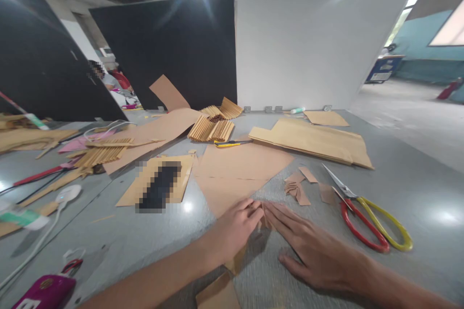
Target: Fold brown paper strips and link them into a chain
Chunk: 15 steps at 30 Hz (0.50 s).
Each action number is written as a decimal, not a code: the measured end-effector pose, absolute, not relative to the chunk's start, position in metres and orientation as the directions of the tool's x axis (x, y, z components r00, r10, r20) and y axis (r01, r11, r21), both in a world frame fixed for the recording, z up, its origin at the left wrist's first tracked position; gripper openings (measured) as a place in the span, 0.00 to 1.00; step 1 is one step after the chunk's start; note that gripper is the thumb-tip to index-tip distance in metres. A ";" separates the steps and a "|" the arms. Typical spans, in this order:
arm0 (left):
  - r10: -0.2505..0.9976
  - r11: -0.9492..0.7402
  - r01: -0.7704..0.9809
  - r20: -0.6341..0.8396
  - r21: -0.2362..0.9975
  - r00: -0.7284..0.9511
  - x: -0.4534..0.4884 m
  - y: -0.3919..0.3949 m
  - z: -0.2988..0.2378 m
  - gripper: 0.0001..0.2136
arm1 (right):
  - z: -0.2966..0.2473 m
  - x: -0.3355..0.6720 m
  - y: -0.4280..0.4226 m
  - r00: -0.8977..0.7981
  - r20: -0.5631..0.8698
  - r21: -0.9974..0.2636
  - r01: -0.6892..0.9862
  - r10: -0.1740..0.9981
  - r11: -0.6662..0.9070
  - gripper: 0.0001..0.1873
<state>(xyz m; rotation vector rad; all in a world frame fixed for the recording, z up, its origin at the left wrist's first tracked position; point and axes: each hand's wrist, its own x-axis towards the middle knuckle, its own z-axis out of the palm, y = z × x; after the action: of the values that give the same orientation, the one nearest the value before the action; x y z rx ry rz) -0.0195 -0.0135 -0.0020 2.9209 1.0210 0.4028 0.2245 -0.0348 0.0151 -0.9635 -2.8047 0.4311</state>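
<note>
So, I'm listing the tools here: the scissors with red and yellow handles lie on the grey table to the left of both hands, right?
Not quite: the scissors lie on the grey table to the right of the left hand and the right hand, not to their left, as the head view shows.

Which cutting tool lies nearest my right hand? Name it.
The red-and-yellow-handled scissors, beside the right hand; the yellow utility knife lies far back.

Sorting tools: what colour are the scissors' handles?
The scissors have one red handle and one yellow, clear in the head view.
</note>
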 end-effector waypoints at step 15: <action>0.748 -0.626 0.497 0.282 0.600 0.601 -0.013 0.000 0.007 0.18 | -0.001 0.197 -0.026 -0.585 0.300 -0.559 0.532 0.754 0.636 0.22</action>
<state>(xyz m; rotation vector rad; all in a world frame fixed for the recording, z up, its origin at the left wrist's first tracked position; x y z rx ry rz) -0.0133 0.0004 0.0073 2.3631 0.9891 0.7214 0.1971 -0.0257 -0.0013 -1.0046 -2.3387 0.5680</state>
